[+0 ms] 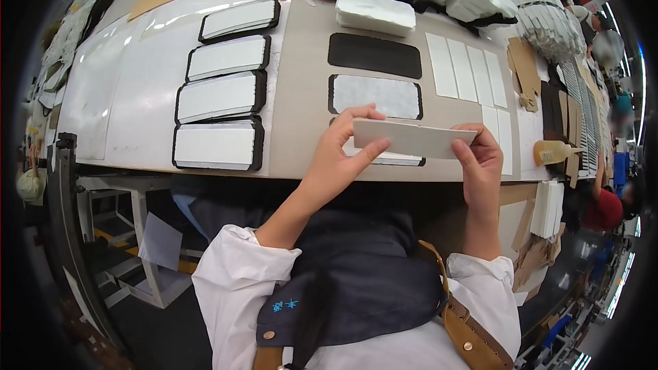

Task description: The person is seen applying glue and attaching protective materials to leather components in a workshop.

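Both my hands hold a stiff pale card strip (419, 139) level above the table's near edge. My left hand (346, 142) pinches its left end between thumb and fingers, and my right hand (482, 159) grips the right end the same way. Beneath the strip lies a black panel with a white piece on it (415, 161), mostly hidden. Just beyond is a rounded black panel topped with a whitish layer (377, 96). Farther off lies a bare black panel (374, 55), then a stack of white pieces (375, 11).
Several black panels topped with white strips (216, 142) lie overlapped in a column at the left. White card strips (460, 68) are laid side by side at the right, near a yellowish bottle (554, 152). Bundled white strips (545, 24) sit at the far right.
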Available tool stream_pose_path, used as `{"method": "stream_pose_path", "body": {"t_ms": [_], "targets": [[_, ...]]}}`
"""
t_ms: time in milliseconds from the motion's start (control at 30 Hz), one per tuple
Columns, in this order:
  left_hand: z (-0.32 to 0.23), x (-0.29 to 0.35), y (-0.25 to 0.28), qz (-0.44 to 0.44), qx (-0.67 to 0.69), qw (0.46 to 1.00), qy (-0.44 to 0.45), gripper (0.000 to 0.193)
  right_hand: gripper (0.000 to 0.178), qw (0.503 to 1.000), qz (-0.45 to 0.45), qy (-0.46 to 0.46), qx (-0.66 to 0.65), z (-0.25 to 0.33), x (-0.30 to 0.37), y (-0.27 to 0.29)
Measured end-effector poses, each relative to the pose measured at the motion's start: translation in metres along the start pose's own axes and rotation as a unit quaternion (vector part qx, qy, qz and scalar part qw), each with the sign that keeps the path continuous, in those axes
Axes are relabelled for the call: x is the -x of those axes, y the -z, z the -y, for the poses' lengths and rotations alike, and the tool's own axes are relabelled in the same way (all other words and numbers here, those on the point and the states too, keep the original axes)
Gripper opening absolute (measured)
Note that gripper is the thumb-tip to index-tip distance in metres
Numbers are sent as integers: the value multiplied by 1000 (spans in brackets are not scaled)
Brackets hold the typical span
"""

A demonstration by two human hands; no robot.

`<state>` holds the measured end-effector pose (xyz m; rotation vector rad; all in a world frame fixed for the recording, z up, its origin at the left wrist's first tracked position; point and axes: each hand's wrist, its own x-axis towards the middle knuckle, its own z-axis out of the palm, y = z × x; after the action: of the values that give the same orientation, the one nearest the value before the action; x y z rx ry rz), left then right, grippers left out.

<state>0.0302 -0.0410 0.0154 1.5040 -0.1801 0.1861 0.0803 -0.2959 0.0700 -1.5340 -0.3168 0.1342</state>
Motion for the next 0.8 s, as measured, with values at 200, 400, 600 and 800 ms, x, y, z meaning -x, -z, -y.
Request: {"method": "stream_pose_path", "body": {"t_ms": [200,400,600,800], "targets": [[-14,-8,21,-33,-49,996,65,29,82,838,80,291,454,8,-32,-41],[-8,-18,26,-35,32,991,123,33,76,801,119,296,507,-1,-52,-42],[7,-22,45,-175,-363,913,-68,30,63,827,138,225,496,-15,-90,-31],[16,-17,47,-130,-475,870,-38,33,60,851,205,166,455,-35,-102,-28]]}}
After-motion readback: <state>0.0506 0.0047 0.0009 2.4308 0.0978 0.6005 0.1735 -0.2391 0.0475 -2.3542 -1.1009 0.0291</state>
